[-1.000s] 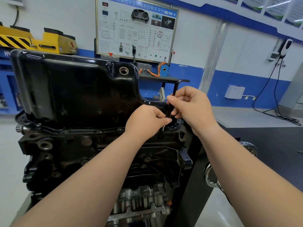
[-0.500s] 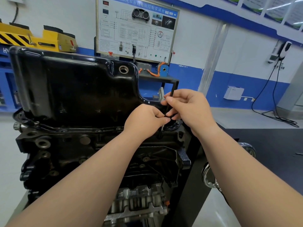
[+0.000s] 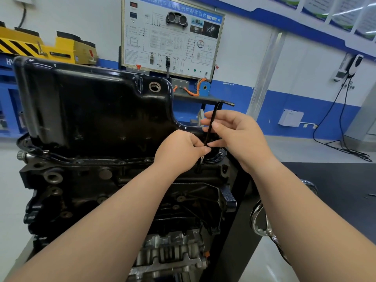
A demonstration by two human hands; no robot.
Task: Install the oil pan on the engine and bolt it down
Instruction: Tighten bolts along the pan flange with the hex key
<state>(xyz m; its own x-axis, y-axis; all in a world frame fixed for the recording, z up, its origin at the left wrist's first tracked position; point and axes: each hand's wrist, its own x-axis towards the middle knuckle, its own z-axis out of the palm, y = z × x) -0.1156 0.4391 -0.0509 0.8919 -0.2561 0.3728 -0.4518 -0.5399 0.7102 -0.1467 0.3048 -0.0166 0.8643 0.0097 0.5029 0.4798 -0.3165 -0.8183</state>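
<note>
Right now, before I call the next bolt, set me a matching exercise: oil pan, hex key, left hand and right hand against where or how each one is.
Things:
1. oil pan
2. hex key
3. left hand
4. right hand

States:
A. pinches the key low, near its tip
B. roughly upright, bend at the top
C. seated on the engine block
D. pinches the key at mid-shaft

Pairs: 1-C, 2-B, 3-A, 4-D

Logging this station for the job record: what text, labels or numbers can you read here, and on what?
"汽车永磁电机控制实训台": blue header of the training board; its first characters are clipped.
"HY": blue panel at far left, the rest hidden.
Board diagrams and wall posters: too blurred to read.
</note>
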